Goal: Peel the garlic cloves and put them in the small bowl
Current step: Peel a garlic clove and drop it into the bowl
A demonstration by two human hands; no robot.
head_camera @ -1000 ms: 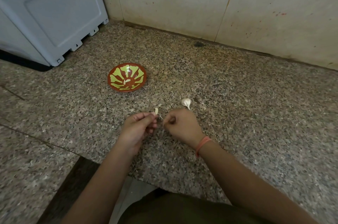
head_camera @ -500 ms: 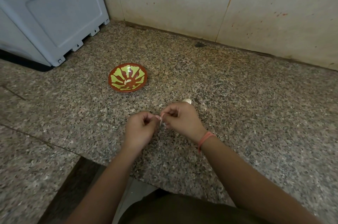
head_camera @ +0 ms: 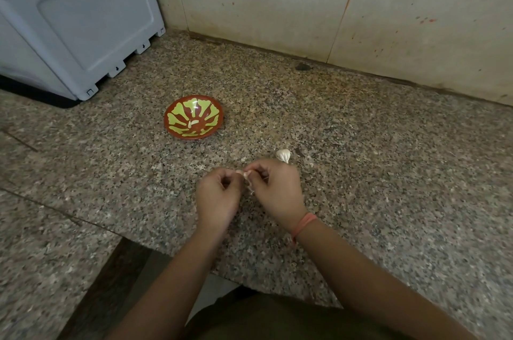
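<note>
Granite tabletop (head_camera: 361,173): the left hand (head_camera: 218,196) and right hand (head_camera: 277,189), apart a second ago, now meet, both pinching one garlic clove (head_camera: 246,174), probably half-skinned. So peeling goes on; the small bowl (head_camera: 211,110) waits at eleven o'clock from them.

One small bowl (head_camera: 167,121), perhaps two peeled cloves (head_camera: 192,123) inside it, one garlic head (head_camera: 283,155), one further clove (head_camera: 246,174).

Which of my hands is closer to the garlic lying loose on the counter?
Right. The right hand lies just on the near side of the loose garlic, almost touching it; the left hand is farther off to its left.
</note>
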